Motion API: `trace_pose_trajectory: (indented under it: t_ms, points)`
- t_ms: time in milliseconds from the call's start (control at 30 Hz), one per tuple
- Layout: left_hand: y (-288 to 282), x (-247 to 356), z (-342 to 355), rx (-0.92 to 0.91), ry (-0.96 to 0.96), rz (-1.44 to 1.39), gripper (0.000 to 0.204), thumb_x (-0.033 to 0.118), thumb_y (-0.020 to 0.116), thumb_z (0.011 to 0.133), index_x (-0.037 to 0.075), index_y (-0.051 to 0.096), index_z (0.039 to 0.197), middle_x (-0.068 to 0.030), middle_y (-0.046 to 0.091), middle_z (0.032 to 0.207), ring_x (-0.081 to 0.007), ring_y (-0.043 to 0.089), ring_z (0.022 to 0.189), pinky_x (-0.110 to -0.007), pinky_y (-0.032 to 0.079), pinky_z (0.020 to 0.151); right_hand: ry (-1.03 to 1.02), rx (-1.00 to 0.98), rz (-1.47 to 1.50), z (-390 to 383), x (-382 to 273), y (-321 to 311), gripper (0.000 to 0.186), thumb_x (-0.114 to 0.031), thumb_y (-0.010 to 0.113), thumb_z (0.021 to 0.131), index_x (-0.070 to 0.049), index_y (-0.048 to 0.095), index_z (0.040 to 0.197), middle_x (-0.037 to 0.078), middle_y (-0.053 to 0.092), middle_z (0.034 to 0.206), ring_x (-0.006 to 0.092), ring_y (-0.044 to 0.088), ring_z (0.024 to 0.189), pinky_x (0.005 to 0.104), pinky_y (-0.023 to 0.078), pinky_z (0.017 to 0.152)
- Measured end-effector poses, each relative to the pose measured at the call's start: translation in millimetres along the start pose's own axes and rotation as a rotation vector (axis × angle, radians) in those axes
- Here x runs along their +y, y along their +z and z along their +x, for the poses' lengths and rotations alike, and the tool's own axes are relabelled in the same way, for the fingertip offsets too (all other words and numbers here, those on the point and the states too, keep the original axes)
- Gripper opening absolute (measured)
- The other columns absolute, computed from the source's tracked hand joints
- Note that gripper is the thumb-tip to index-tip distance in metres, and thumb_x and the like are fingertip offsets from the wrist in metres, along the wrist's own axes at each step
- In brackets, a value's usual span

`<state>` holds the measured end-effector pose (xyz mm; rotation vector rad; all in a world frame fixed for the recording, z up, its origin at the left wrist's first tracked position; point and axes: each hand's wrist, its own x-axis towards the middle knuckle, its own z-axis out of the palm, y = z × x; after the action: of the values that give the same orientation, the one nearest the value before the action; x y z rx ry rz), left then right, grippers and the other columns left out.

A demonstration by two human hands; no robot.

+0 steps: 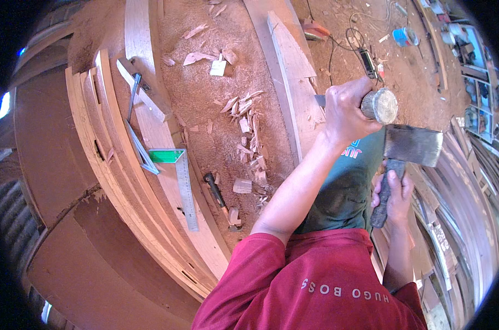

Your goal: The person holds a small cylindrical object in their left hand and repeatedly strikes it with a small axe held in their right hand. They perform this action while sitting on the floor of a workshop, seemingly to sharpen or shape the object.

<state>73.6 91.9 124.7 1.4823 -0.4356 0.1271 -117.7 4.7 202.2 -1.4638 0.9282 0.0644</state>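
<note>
My left hand (344, 110) is wrapped round a chisel (380, 105), whose thick, blunt handle end faces up toward me. Its metal blade shows a little at the other side of the fist, against the edge of a pale wooden plank (299, 99); the cutting tip is hard to make out. In my right hand (399, 197) is the dark handle of a mallet (413, 146). The mallet's blocky, worn head is raised just below and right of the chisel's end, apart from it or nearly so.
A green-handled try square (187, 190) and a wooden hand plane (145, 91) rest on a plank at left, beside long curved boards (114, 148). A black-handled tool (214, 187) lies among wood chips (247, 129). A blue bucket (406, 37) and cables stand far right; stacked boards (464, 181) lie right.
</note>
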Motion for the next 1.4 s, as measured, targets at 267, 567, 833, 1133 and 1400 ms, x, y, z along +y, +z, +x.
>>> trace_pose_trajectory:
  t_ms: [267, 567, 833, 1133, 1400]
  points:
    - [8, 1, -9, -0.067, 0.070, 0.045, 0.030, 0.019, 0.077, 0.060, 0.008, 0.051, 0.068, -0.0113, 0.053, 0.060, -0.0302, 0.060, 0.056, -0.040, 0.044, 0.051, -0.260, 0.097, -0.100, -18, -54, -5, 0.035, -0.034, 0.055, 0.098, -0.001, 0.048, 0.106, 0.010, 0.056, 0.071, 0.0131, 0.053, 0.048, 0.0254, 0.044, 0.043]
    - [6, -3, -8, -0.021, 0.073, 0.013, 0.031, 0.020, 0.078, 0.057, 0.009, 0.051, 0.067, -0.0101, 0.053, 0.060, -0.0294, 0.059, 0.055, -0.039, 0.044, 0.050, -0.483, -0.009, -0.318, -29, -76, -5, 0.039, -0.036, 0.056, 0.098, 0.002, 0.049, 0.102, 0.011, 0.057, 0.075, 0.0126, 0.053, 0.054, 0.0248, 0.043, 0.049]
    - [3, -3, -10, 0.004, 0.081, -0.022, 0.033, 0.022, 0.080, 0.057, 0.007, 0.051, 0.065, -0.0110, 0.048, 0.056, -0.0286, 0.055, 0.050, -0.036, 0.042, 0.048, -0.516, 0.018, -0.442, -24, -73, 5, 0.028, -0.013, 0.058, 0.096, 0.007, 0.051, 0.114, 0.008, 0.057, 0.076, 0.0092, 0.052, 0.058, 0.0233, 0.043, 0.053]
    - [3, -1, -13, 0.006, 0.084, 0.020, 0.035, 0.025, 0.080, 0.059, 0.008, 0.050, 0.066, -0.0095, 0.051, 0.059, -0.0291, 0.059, 0.055, -0.038, 0.044, 0.050, -0.533, -0.004, -0.525, -23, -75, 3, 0.027, -0.023, 0.057, 0.099, 0.002, 0.051, 0.107, 0.007, 0.058, 0.080, 0.0097, 0.054, 0.059, 0.0236, 0.044, 0.052]
    - [3, -3, -11, -0.004, 0.084, 0.006, 0.030, 0.022, 0.082, 0.058, 0.007, 0.057, 0.068, -0.0100, 0.053, 0.059, -0.0270, 0.059, 0.053, -0.035, 0.045, 0.051, -0.513, 0.033, -0.535, -23, -76, 8, 0.028, -0.024, 0.057, 0.099, 0.002, 0.053, 0.106, 0.006, 0.058, 0.078, 0.0091, 0.053, 0.058, 0.0234, 0.044, 0.052]
